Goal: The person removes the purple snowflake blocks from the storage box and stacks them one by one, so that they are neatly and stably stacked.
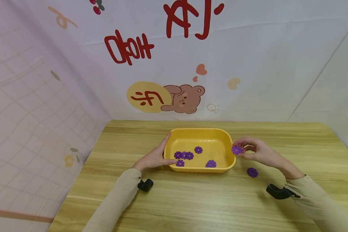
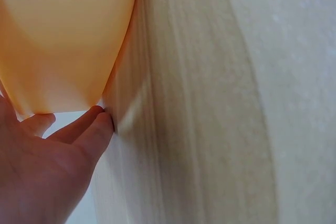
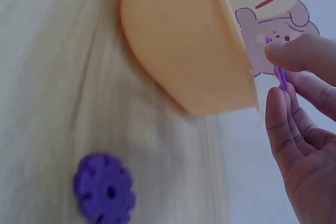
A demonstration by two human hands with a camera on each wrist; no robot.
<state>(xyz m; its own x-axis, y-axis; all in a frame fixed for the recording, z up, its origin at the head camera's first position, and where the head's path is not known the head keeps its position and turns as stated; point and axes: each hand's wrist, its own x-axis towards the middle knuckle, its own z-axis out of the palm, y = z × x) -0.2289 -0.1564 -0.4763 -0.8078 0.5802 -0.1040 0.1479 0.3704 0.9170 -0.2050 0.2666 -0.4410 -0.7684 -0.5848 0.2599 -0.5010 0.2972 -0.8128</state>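
Observation:
A yellow plastic basin [image 1: 201, 169] sits on the wooden table, with several purple snowflake discs lying inside, one of them [image 1: 198, 149] near the middle. At the basin's left end my left hand [image 1: 155, 157] holds the rim, thumb over the near left corner and fingers along the outer side. Just outside the right rim, my right hand [image 1: 256, 151] pinches a purple snowflake disc [image 1: 236, 150] between thumb and fingers; the right wrist view shows this disc edge-on. Another purple snowflake disc [image 1: 252, 172] lies flat on the table below the right hand.
Behind the wooden table [image 1: 197, 203] hangs a white cloth backdrop [image 1: 264, 80] with a printed bear and red characters. A pale gridded cloth [image 1: 32, 122] covers the left side. Black wrist devices [image 1: 279, 192] sit at both sleeves.

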